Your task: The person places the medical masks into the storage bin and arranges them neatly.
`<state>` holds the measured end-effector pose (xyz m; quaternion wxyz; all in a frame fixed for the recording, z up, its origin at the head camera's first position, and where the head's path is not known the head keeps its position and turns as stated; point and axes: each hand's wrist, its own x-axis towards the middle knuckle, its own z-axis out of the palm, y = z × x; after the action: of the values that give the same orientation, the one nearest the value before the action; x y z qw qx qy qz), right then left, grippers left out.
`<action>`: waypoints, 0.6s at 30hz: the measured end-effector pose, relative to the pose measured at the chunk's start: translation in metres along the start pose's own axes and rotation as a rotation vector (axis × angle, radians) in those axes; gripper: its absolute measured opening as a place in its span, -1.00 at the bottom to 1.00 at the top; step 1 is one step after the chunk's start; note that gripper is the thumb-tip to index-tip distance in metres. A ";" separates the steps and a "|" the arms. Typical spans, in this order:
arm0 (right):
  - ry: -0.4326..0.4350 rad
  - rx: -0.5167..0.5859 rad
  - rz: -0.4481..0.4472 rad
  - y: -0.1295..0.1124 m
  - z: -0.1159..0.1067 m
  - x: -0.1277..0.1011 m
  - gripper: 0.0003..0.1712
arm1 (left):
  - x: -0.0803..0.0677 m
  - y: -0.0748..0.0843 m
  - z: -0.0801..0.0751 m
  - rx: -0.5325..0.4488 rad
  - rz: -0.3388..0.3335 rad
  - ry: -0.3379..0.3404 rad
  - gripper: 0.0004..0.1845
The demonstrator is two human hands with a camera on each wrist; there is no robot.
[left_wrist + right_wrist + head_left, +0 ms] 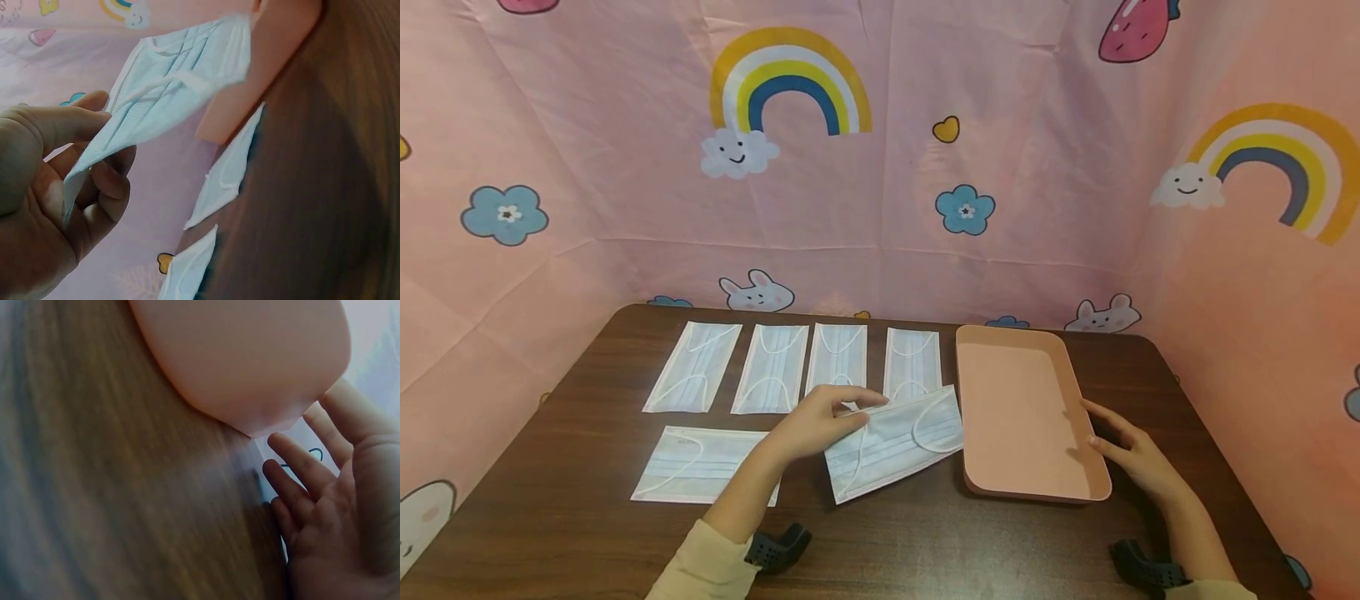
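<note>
My left hand (848,414) pinches the edge of a light blue face mask (898,443) and holds it tilted just above the brown table, left of a pink tray (1022,467). In the left wrist view the thumb and fingers (94,181) clamp the mask (175,81) by one short end. My right hand (1105,432) lies at the tray's right rim with straight fingers, touching it or very nearly so. The right wrist view shows those fingers (300,469) spread beside the tray's rounded corner (250,375). The tray holds nothing.
Several more masks lie flat in a row at the back (771,368), and one lies at the front left (688,467). Pink patterned cloth walls (880,167) close in the table on three sides. Bare table (925,542) runs along the near edge.
</note>
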<state>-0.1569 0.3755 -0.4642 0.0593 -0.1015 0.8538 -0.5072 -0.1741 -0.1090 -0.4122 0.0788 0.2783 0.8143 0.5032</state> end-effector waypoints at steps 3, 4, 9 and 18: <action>0.003 -0.004 -0.005 0.000 0.000 0.000 -0.34 | 0.003 0.005 0.000 -0.029 0.003 0.022 -0.70; 0.003 -0.004 -0.008 0.000 0.000 0.000 -0.34 | 0.004 0.007 0.000 -0.045 0.005 0.032 -0.70; 0.000 0.002 -0.008 0.000 0.001 0.000 -0.34 | 0.010 0.014 0.005 -0.155 0.007 0.076 -0.70; 0.007 0.006 0.005 -0.002 0.001 -0.001 -0.34 | 0.024 0.025 0.020 -0.267 0.005 0.146 -0.68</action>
<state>-0.1551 0.3739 -0.4629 0.0579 -0.0973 0.8528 -0.5099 -0.1761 -0.0724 -0.3967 0.0543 0.2299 0.7432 0.6261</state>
